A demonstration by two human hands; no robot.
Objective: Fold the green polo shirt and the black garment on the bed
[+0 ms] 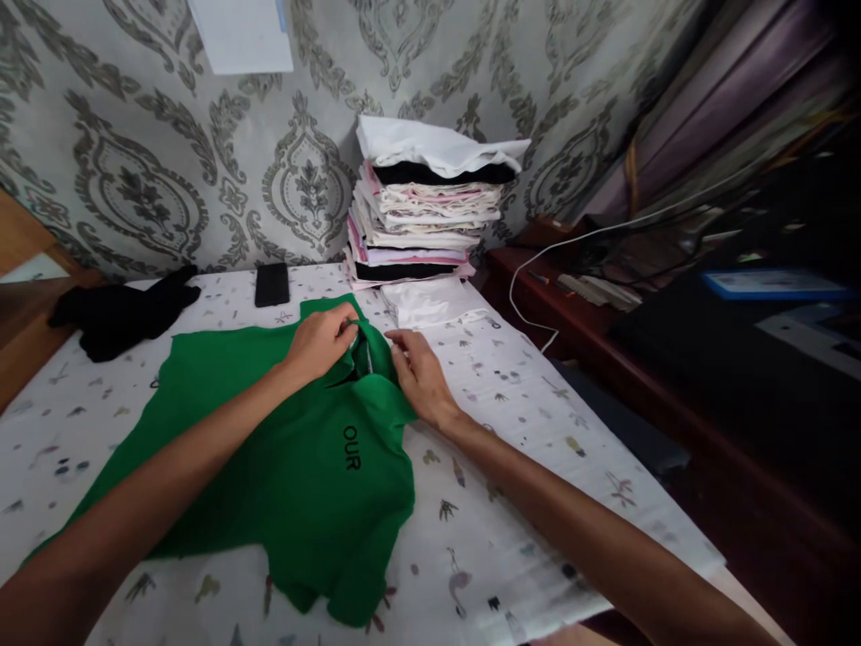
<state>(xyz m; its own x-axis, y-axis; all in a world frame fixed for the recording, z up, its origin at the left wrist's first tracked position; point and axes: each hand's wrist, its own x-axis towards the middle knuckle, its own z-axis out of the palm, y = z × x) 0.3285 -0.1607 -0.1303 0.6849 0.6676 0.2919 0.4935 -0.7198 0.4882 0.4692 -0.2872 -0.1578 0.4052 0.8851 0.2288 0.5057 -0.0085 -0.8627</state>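
A green shirt (269, 475) with the black letters "OUR" lies spread on a patterned white sheet, its collar toward the right. My left hand (324, 339) pinches the shirt's fabric at the far side of the collar opening. At the collar's right edge is my right hand (422, 377), fingers bent and thumb against the green cloth; its fingers look closed on the collar's edge. Between the two hands the neck opening shows a dark inside and a pale strip.
Behind stands a tall stack of folded clothes (430, 215), with a folded white cloth (430, 302) before it. A black phone (272, 284) and a crumpled black garment (127, 309) lie at the back left. A white cable (515, 287) hangs over the dark red furniture (498, 269) at right.
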